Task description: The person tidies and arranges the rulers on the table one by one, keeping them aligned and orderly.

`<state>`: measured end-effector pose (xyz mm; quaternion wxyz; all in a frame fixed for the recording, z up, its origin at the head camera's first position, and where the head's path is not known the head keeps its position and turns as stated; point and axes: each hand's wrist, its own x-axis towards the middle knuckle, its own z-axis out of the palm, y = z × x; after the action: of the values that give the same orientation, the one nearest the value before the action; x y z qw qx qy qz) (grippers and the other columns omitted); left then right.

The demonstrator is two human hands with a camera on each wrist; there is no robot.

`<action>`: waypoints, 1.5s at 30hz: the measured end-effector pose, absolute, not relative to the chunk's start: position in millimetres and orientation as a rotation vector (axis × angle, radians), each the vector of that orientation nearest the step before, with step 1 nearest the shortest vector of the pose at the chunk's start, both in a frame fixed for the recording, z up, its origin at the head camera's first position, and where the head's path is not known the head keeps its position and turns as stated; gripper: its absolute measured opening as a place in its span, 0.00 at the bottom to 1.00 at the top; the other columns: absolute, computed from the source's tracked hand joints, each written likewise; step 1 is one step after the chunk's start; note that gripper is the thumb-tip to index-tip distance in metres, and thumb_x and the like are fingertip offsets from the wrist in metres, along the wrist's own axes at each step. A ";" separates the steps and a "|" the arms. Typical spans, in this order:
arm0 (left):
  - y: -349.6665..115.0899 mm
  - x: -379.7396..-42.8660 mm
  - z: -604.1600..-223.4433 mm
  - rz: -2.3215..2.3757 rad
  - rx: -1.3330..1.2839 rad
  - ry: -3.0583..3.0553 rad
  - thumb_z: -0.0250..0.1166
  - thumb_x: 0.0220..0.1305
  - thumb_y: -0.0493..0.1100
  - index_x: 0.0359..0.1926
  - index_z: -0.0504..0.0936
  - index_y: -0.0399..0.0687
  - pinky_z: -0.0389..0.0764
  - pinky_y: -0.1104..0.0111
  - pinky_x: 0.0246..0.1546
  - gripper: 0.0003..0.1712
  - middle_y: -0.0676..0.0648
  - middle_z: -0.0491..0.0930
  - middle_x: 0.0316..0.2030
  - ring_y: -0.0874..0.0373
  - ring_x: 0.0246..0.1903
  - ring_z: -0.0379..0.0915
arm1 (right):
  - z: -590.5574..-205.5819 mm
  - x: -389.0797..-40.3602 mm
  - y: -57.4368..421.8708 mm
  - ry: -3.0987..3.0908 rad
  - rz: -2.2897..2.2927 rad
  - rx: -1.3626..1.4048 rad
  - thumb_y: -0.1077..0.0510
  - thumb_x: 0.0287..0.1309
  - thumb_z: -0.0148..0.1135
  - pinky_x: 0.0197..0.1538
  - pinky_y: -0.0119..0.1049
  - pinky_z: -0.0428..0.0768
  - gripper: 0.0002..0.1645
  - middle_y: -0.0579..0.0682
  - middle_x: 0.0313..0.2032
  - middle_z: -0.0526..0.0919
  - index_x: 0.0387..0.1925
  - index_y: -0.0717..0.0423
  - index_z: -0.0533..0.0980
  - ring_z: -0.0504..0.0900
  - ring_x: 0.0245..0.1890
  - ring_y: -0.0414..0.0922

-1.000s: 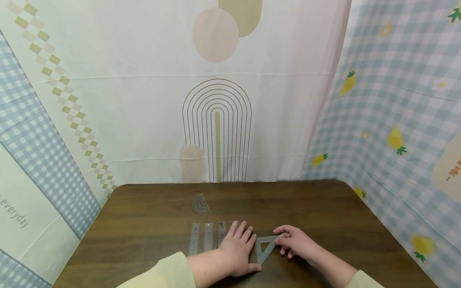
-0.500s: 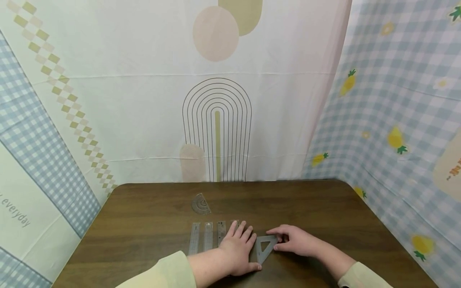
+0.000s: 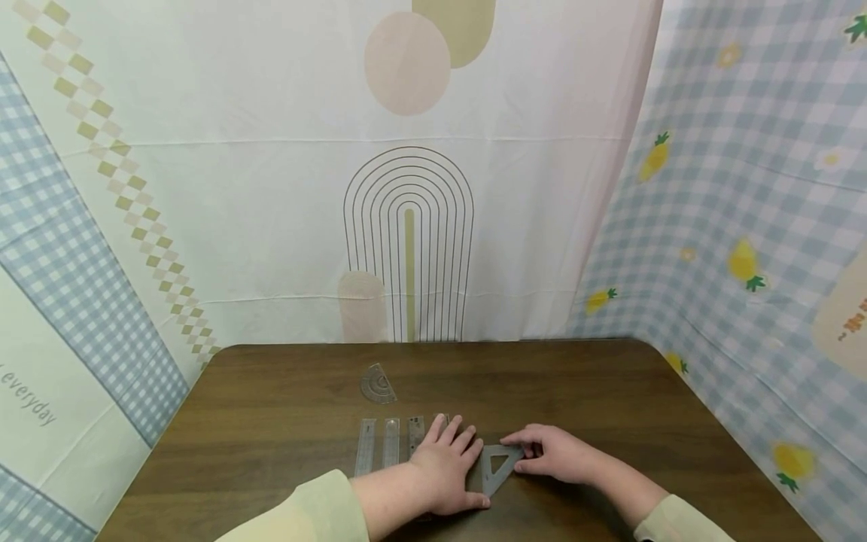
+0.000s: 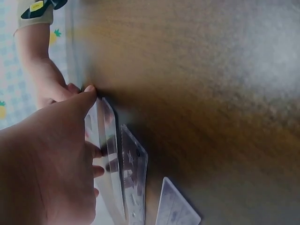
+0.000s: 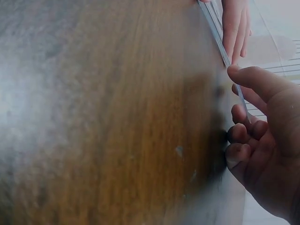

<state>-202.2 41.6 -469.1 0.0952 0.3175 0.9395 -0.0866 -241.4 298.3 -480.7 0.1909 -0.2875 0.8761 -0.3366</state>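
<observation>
A clear triangular set square [image 3: 487, 468] lies on the wooden table between the hands. My right hand [image 3: 557, 454] pinches its right corner between thumb and index finger; in the right wrist view the other fingers are curled below the set square's edge [image 5: 216, 35]. My left hand [image 3: 443, 470] rests flat with fingers spread, its thumb at the set square's lower tip. Beneath and beside that hand stand several clear rulers [image 3: 391, 446] in a row, partly covered by the palm and forearm. The left wrist view shows one ruler [image 4: 133, 176] lying close by the fingers.
A clear half-round protractor [image 3: 378, 385] lies farther back, beyond the rulers. The brown table [image 3: 576, 376] has a rounded far edge. Patterned cloths [image 3: 528, 226] hang behind it and along both sides.
My right hand has shifted slightly left and closed thumb and index finger on the set square's corner. The left hand has stayed almost in place.
</observation>
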 end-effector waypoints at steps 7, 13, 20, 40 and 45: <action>34.2 -209.6 -468.6 -0.210 1.013 2.740 0.43 0.58 0.84 0.77 0.56 0.69 0.40 0.50 0.73 0.51 0.57 0.51 0.76 0.51 0.77 0.39 | -482.9 -234.9 298.4 2.491 -0.946 -0.834 0.47 0.63 0.66 0.32 0.32 0.72 0.24 0.40 0.30 0.75 0.59 0.48 0.78 0.72 0.28 0.34; 30.6 -213.4 -470.0 -0.155 1.052 2.706 0.41 0.58 0.84 0.77 0.55 0.71 0.39 0.50 0.73 0.50 0.57 0.50 0.77 0.52 0.77 0.38 | -483.6 -227.8 298.2 2.535 -0.910 -0.833 0.45 0.63 0.66 0.30 0.31 0.73 0.26 0.39 0.28 0.75 0.60 0.51 0.78 0.71 0.26 0.34; 30.3 -213.0 -470.2 -0.140 1.071 2.712 0.41 0.63 0.80 0.76 0.54 0.74 0.39 0.50 0.73 0.44 0.57 0.49 0.77 0.51 0.77 0.36 | -485.0 -218.6 297.7 2.591 -0.866 -0.825 0.43 0.63 0.65 0.29 0.30 0.73 0.27 0.37 0.26 0.74 0.58 0.51 0.78 0.70 0.24 0.32; 28.8 -214.2 -468.0 -0.174 1.089 2.724 0.43 0.63 0.79 0.75 0.52 0.80 0.39 0.49 0.73 0.41 0.56 0.48 0.77 0.50 0.77 0.36 | -484.9 -202.3 290.8 2.770 -0.753 -0.864 0.40 0.59 0.67 0.32 0.29 0.72 0.24 0.35 0.32 0.72 0.52 0.47 0.82 0.70 0.29 0.31; 28.9 -214.1 -467.3 -0.172 1.107 2.710 0.43 0.63 0.79 0.75 0.52 0.81 0.39 0.49 0.73 0.41 0.56 0.47 0.77 0.50 0.77 0.36 | -484.6 -196.4 289.6 2.812 -0.697 -0.879 0.40 0.58 0.68 0.32 0.29 0.71 0.23 0.33 0.31 0.71 0.50 0.47 0.82 0.69 0.29 0.31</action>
<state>-214.1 28.9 -467.3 0.1044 0.3756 0.9190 -0.0583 -196.4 289.6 -484.6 0.0572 -0.2898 0.9273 -0.2297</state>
